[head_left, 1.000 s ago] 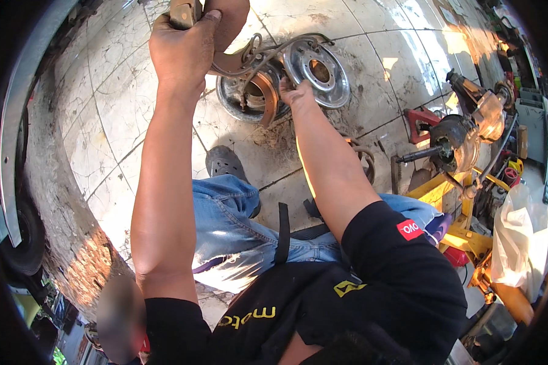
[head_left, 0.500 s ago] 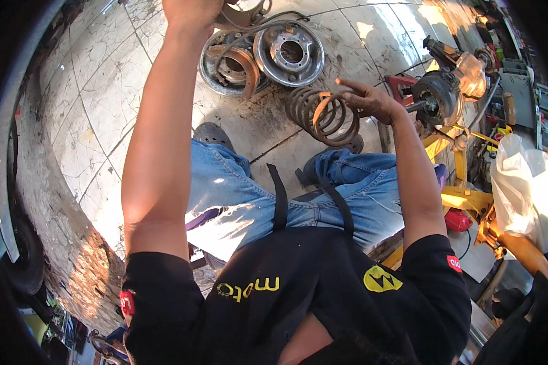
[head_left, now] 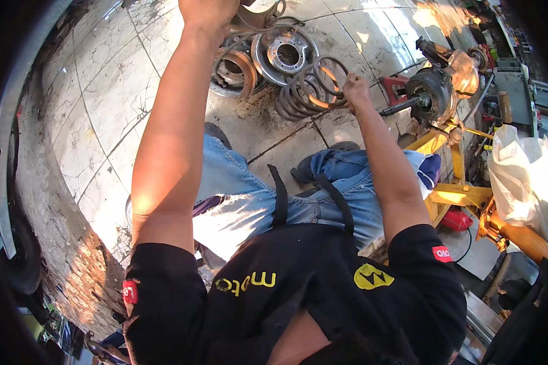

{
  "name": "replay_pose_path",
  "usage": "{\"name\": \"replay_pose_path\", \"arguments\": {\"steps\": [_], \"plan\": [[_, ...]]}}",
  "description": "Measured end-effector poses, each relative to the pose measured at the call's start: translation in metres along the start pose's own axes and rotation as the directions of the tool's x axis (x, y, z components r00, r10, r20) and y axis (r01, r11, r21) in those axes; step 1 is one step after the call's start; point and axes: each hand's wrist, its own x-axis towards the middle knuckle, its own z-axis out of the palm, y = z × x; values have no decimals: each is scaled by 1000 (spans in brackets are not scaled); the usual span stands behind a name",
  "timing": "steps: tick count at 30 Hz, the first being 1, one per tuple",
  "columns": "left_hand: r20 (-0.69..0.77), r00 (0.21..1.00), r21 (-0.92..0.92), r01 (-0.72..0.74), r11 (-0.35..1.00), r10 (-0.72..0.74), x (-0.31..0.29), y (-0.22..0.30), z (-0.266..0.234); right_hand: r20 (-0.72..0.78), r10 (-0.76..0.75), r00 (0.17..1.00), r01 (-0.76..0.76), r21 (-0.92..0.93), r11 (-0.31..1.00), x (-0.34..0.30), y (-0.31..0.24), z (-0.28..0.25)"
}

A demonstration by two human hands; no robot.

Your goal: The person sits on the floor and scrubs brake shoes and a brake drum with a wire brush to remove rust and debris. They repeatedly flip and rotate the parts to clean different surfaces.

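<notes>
My right hand [head_left: 354, 90] is closed on the end coil of a rusty coil spring [head_left: 315, 101]. The spring lies tilted over the floor, just on the near side of a round steel wheel rim [head_left: 307, 45]. At the top edge of the picture is my left hand [head_left: 208, 11], its fingers cut off or hidden. Right beside it are curved metal pieces [head_left: 256, 22]; whether it grips one does not show. Left of the rim lies a second round metal part, with a rusty curved brake shoe [head_left: 248, 76] on it.
Cracked, stained floor tiles [head_left: 106, 103] spread around the parts. At the right, an axle assembly with a dark hub [head_left: 429, 94] stands by a yellow metal frame [head_left: 460, 196]. A white plastic bag [head_left: 517, 176] hangs there. A rough ledge [head_left: 61, 201] borders the left side.
My right hand has gone from spread fingers at the spring to a closed grip. The spring has shifted away from me, towards the rims. My left hand moved slightly right.
</notes>
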Motion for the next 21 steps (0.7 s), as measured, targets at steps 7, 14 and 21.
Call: {"name": "replay_pose_path", "arguments": {"steps": [7, 14, 21], "plan": [[21, 998, 29, 51, 998, -51, 3, -7, 7, -84, 161, 983, -130, 289, 949, -37, -26, 38], [254, 961, -150, 152, 977, -111, -6, -37, 17, 208, 47, 977, -78, 144, 986, -13, -38, 21], [451, 880, -382, 340, 860, -148, -24, -32, 29, 51, -727, 685, 698, 239, 675, -70, -110, -76]]}}
